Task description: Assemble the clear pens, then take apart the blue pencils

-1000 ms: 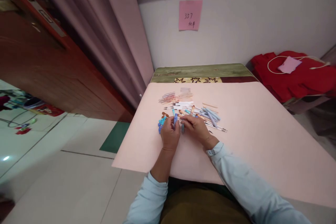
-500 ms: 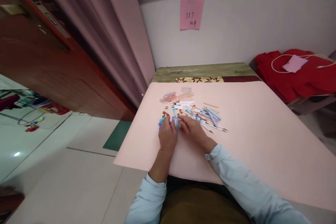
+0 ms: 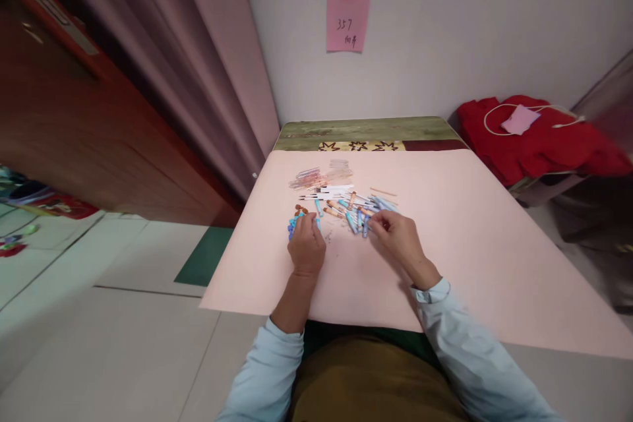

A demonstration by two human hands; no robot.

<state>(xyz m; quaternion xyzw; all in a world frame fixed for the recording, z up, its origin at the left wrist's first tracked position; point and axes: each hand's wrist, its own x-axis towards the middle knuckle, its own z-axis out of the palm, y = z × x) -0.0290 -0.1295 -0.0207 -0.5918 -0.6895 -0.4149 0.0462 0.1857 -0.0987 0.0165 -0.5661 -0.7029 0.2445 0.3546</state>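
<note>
A scatter of pen parts [image 3: 346, 201] lies on the pink table cover [image 3: 469, 257]: blue and brown barrels, thin refills, clear tubes [image 3: 316, 178]. My left hand [image 3: 306, 247] rests fingers curled at a small heap of blue caps [image 3: 293, 224], pinching among them; what it holds is hidden. My right hand [image 3: 400, 237] is closed at the right end of the scatter, its fingertips on blue pen barrels [image 3: 363, 224].
A pink note [image 3: 347, 22] is stuck on the wall. A red cloth [image 3: 534, 145] with a white cord lies at the right. A curtain [image 3: 212, 66] and a wooden door [image 3: 74, 119] stand at the left. The table's near edge drops to a tiled floor.
My hands have parted: the right moved right to the blue barrels, the left shifted left onto the blue caps. The view has swung slightly right.
</note>
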